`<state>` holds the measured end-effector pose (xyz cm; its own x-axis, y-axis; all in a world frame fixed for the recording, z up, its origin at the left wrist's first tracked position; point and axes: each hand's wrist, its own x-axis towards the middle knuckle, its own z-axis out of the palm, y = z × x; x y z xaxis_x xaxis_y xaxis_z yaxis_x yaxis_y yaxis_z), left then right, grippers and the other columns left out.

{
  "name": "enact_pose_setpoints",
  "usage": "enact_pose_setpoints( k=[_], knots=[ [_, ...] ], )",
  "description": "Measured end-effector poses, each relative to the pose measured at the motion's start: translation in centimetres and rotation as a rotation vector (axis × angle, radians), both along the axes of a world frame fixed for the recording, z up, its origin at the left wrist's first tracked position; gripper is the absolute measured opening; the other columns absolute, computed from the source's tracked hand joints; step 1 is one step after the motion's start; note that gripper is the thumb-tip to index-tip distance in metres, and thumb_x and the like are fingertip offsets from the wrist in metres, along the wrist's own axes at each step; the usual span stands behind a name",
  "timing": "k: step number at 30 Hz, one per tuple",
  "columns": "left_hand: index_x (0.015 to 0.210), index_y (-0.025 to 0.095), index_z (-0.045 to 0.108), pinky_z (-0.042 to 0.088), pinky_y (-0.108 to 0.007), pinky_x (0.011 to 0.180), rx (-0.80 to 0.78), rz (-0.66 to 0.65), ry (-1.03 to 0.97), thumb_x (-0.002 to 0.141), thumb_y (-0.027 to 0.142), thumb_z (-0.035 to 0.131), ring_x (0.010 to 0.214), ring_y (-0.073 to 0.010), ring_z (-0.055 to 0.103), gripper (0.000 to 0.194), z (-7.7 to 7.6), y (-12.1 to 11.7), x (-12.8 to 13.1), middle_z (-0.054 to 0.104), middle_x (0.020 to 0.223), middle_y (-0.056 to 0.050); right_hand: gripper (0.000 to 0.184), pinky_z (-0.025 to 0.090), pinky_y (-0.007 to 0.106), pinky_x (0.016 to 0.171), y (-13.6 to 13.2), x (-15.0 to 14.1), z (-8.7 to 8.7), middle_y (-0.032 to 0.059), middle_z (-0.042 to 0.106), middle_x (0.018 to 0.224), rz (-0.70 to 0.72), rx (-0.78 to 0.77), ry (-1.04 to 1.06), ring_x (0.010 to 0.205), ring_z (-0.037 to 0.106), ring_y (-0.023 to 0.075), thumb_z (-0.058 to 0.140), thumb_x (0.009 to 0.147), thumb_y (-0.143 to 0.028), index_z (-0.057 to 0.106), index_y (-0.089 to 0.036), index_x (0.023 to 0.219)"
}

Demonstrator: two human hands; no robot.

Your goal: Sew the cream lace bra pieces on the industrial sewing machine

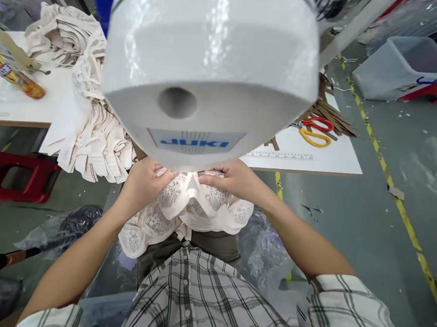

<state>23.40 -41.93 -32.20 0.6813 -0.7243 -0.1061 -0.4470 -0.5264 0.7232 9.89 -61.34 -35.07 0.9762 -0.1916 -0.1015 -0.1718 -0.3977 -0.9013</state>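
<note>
At the front edge of a desk, close by a sewing machine, left hand and right hand pinch a lace garment.

The left hand and right hand are held in front of the torso, near each other but not touching. The left forearm, bare, is angled upward and inward from the lower left; the right forearm, also bare, is angled inward from the lower right, with the elbow bent. The left thumb is pointed right and slightly upward. The right thumb is laid nearly level, directed left. A gap is left between the two thumbtips. In both hands a pinching pose is observed, with the fingers partly hidden from view.
</note>
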Motion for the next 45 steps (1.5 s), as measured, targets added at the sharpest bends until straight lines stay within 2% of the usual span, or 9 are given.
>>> enact_pose_setpoints(
  k=[6, 17, 21, 24, 26, 31, 34, 37, 45],
  knots=[
    [0.055, 0.021, 0.026, 0.016, -0.028, 0.052, -0.035, 0.003, -0.049, 0.075, 0.022, 0.062, 0.053, -0.0105, 0.023, 0.041, -0.7, -0.3, 0.7, 0.019, 0.050, 0.004, 0.031, 0.036, 0.027, 0.059, -0.3, 0.6, 0.3, -0.0003, 0.060, 0.068, -0.063, -0.006, -0.036, 0.066, 0.053, 0.0155, 0.073, 0.083, -0.047, 0.067, -0.018, 0.073],
    [0.062, 0.022, 0.043, 0.025, -0.027, 0.052, -0.076, -0.011, -0.079, 0.074, 0.022, 0.062, 0.057, -0.0137, 0.038, 0.023, -1.2, -0.2, 1.0, 0.032, 0.051, 0.003, 0.033, 0.046, 0.033, 0.072, -1.4, 1.1, -1.1, 0.0042, 0.065, 0.077, -0.054, 0.001, -0.079, 0.084, 0.062, 0.0241, 0.078, 0.079, -0.050, 0.070, -0.019, 0.079],
    [0.061, 0.022, 0.045, 0.026, -0.026, 0.051, -0.071, -0.017, -0.104, 0.074, 0.022, 0.063, 0.057, -0.0143, 0.039, 0.022, -1.4, 0.0, 1.3, 0.031, 0.048, 0.003, 0.039, 0.049, 0.035, 0.076, -1.4, 0.6, -2.8, 0.0064, 0.069, 0.092, -0.158, 0.017, -0.065, 0.098, 0.062, 0.0294, 0.080, 0.075, -0.054, 0.071, -0.022, 0.095],
    [0.061, 0.022, 0.046, 0.027, -0.026, 0.051, -0.072, -0.016, -0.126, 0.074, 0.021, 0.064, 0.058, -0.0151, 0.041, 0.021, -1.3, 0.1, 1.5, 0.032, 0.047, 0.003, 0.066, 0.052, 0.039, 0.085, -0.6, -0.2, -5.9, 0.0103, 0.067, 0.115, -0.287, 0.196, -0.092, 0.113, 0.060, 0.0337, 0.079, 0.072, -0.064, 0.064, -0.024, 0.121],
    [0.059, 0.022, 0.044, 0.027, -0.026, 0.051, -0.072, -0.021, -0.141, 0.074, 0.021, 0.063, 0.057, -0.0148, 0.039, 0.025, -1.3, 0.1, 1.6, 0.030, 0.047, 0.003, 0.083, 0.051, 0.041, 0.094, 0.4, -0.9, -8.5, 0.0118, 0.062, 0.130, -0.381, 0.476, -0.116, 0.120, 0.058, 0.0332, 0.072, 0.072, -0.074, 0.053, -0.025, 0.136],
    [0.057, 0.022, 0.037, 0.025, -0.026, 0.052, -0.091, 0.003, -0.178, 0.076, 0.024, 0.063, 0.057, -0.0140, 0.036, 0.032, -1.1, -0.1, 1.4, 0.030, 0.049, 0.003, 0.085, 0.050, 0.045, 0.103, 2.3, -2.8, -12.8, 0.0130, 0.067, 0.131, -0.363, 1.019, -0.004, 0.124, 0.060, 0.0316, 0.056, 0.074, -0.086, 0.059, -0.024, 0.132],
    [0.057, 0.022, 0.031, 0.020, -0.027, 0.051, -0.057, 0.010, -0.131, 0.079, 0.027, 0.062, 0.053, -0.0121, 0.029, 0.039, -0.9, -0.2, 1.2, 0.027, 0.049, 0.003, 0.065, 0.052, 0.042, 0.101, 2.1, -3.7, -13.2, 0.0095, 0.073, 0.121, -0.299, 1.179, 0.047, 0.117, 0.066, 0.0303, 0.079, 0.069, -0.064, 0.067, -0.023, 0.119],
    [0.057, 0.022, 0.018, 0.012, -0.029, 0.050, 0.019, 0.023, -0.052, 0.082, 0.028, 0.059, 0.050, -0.0091, 0.016, 0.048, -0.8, -0.3, 0.8, 0.017, 0.048, 0.004, 0.051, 0.056, 0.039, 0.095, 1.2, -4.2, -12.9, 0.0070, 0.076, 0.113, -0.369, 1.217, 0.013, 0.108, 0.071, 0.0278, 0.086, 0.067, -0.043, 0.069, -0.023, 0.112],
    [0.059, 0.022, 0.014, 0.012, -0.029, 0.051, -0.028, 0.006, -0.064, 0.081, 0.025, 0.059, 0.050, -0.0084, 0.014, 0.050, -0.9, -1.1, 0.3, 0.014, 0.050, 0.005, 0.037, 0.058, 0.032, 0.078, -0.5, -4.4, -11.4, 0.0066, 0.079, 0.096, -0.454, 1.158, -0.006, 0.088, 0.074, 0.0227, 0.085, 0.069, -0.039, 0.072, -0.018, 0.097]
  ],
)
